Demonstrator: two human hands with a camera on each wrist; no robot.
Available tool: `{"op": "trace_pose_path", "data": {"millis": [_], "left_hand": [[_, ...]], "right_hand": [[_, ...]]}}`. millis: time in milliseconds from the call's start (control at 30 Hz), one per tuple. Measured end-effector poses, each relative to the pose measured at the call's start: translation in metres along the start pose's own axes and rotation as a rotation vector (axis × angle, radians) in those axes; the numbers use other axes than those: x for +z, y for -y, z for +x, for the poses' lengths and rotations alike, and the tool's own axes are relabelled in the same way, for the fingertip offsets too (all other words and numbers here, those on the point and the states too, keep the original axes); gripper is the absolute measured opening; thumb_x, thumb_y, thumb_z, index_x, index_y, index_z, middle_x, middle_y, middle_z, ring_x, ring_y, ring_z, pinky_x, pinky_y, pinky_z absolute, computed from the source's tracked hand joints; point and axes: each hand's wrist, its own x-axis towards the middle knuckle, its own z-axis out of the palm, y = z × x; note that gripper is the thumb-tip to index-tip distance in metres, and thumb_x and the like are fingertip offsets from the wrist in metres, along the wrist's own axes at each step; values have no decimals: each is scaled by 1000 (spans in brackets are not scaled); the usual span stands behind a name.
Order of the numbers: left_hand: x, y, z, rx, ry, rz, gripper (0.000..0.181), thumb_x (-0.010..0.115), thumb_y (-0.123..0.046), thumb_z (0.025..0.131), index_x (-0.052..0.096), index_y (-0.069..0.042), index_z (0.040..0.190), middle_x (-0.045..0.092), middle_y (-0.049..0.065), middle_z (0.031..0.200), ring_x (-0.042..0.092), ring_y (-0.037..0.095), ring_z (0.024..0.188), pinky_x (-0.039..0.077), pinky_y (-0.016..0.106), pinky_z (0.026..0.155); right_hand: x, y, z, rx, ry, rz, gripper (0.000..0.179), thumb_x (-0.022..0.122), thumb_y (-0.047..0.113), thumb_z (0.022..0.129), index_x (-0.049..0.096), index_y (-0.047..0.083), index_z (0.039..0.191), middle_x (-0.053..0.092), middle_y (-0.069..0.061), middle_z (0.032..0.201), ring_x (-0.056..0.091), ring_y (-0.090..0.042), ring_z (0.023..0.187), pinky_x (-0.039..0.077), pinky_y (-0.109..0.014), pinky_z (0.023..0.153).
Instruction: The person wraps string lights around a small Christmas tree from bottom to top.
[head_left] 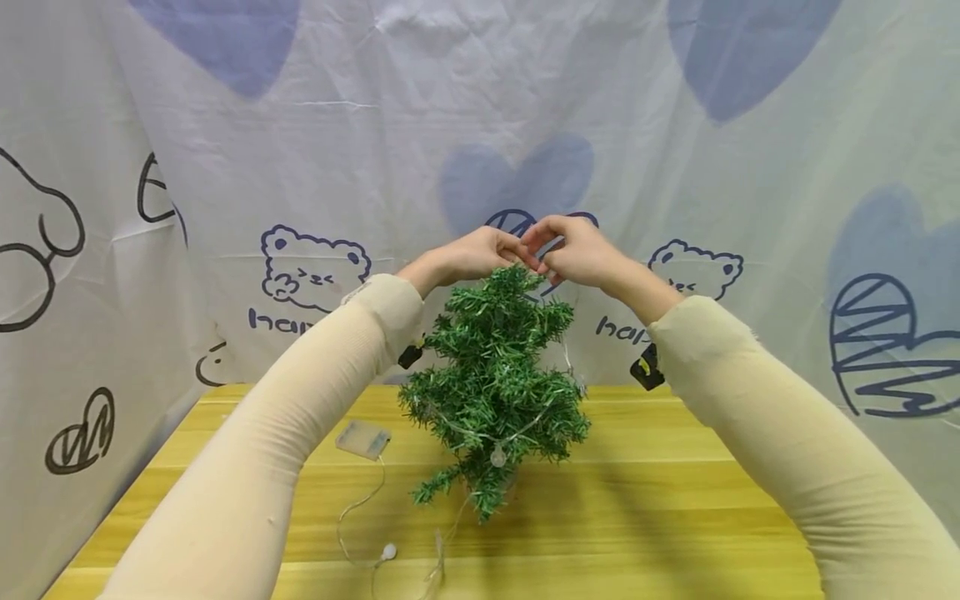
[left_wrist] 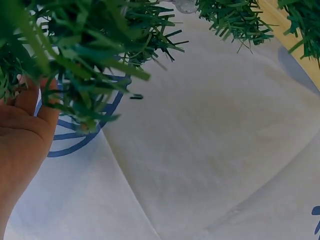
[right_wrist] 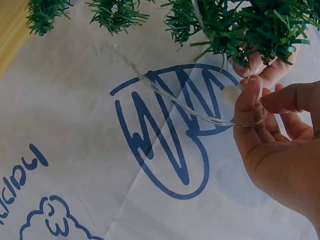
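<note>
A small green artificial Christmas tree (head_left: 495, 358) stands on the table, a string of clear-wired lights (right_wrist: 200, 116) draped round its lower branches. My right hand (head_left: 581, 252), just right of the treetop, pinches the wire between thumb and fingers; the strands stretch leftward from it in the right wrist view. A pale bulb (right_wrist: 231, 95) hangs beside those fingers. My left hand (head_left: 474, 252) reaches behind the treetop from the left, its bent fingertips meeting the wire close to the right hand's. In the left wrist view, branches partly cover the left fingers (left_wrist: 47, 107).
On the wooden table (head_left: 645, 475), a clear battery box (head_left: 363, 439) lies left of the tree. Its wire loops toward the front past a round white bulb (head_left: 388, 552). A printed cloth (head_left: 360, 167) hangs behind the table and along its left side.
</note>
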Motion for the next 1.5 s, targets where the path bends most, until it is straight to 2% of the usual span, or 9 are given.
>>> {"op": "trace_pose_path", "data": {"millis": [67,133,233,333,433,733,1033,1200,1500], "left_hand": [[0,0,-1,-2,12,13,42,44,3,106,72,-15,132,59,5,148,48,5,64,39,23,62],[-1,1,-3,-4,22,26,48,42,7,103,71,-17,133,53,3,155,62,10,99,48,27,82],[-2,2,-6,-6,37,37,55,38,10,101,71,-19,133,44,3,162,41,19,147,45,31,102],[-3,4,-8,-15,38,32,54,37,9,102,73,-19,133,40,7,165,46,28,140,48,28,74],[-4,4,-9,-29,33,32,49,40,5,103,72,-17,133,40,10,164,49,27,130,35,28,53],[-5,7,-17,-54,-14,52,26,52,-6,107,65,-8,131,61,9,135,59,22,108,55,33,83],[-10,13,-26,-27,-40,76,25,53,-20,110,67,-9,128,64,8,130,54,19,87,53,33,80],[-11,13,-33,-11,-45,58,24,55,-21,110,68,-9,126,65,8,119,58,20,87,54,35,81],[-15,11,-47,39,-67,53,20,58,-22,108,69,-10,120,66,9,99,62,24,90,55,36,82]], "right_hand": [[-1,-1,-1,1,0,-27,48,46,-13,92,58,3,136,57,-16,130,65,-28,98,59,-33,74],[-3,-4,-2,6,8,-68,48,46,-12,92,58,3,136,57,-15,131,65,-29,99,58,-34,74],[-8,-8,-4,2,30,-150,45,49,-9,93,59,3,135,57,-16,131,64,-32,98,55,-35,72],[-13,-12,-8,-27,51,-242,45,52,-7,91,60,1,134,59,-19,131,63,-31,93,54,-35,69],[-18,-16,-12,-50,60,-321,43,56,-5,90,62,0,133,62,-20,128,61,-28,83,51,-34,65],[-26,-25,-23,-107,31,-489,30,57,-5,94,70,-1,120,71,-18,113,66,-29,92,54,-40,75],[-32,-14,-28,-83,3,-549,24,53,-2,96,73,3,108,73,-15,107,67,-30,95,55,-44,81],[-32,1,-35,-62,15,-470,24,45,4,102,69,4,104,71,-13,107,65,-28,89,52,-40,77],[-41,26,-45,-72,114,-569,30,41,4,103,67,4,119,69,-16,112,62,-29,94,47,-41,75]]}}
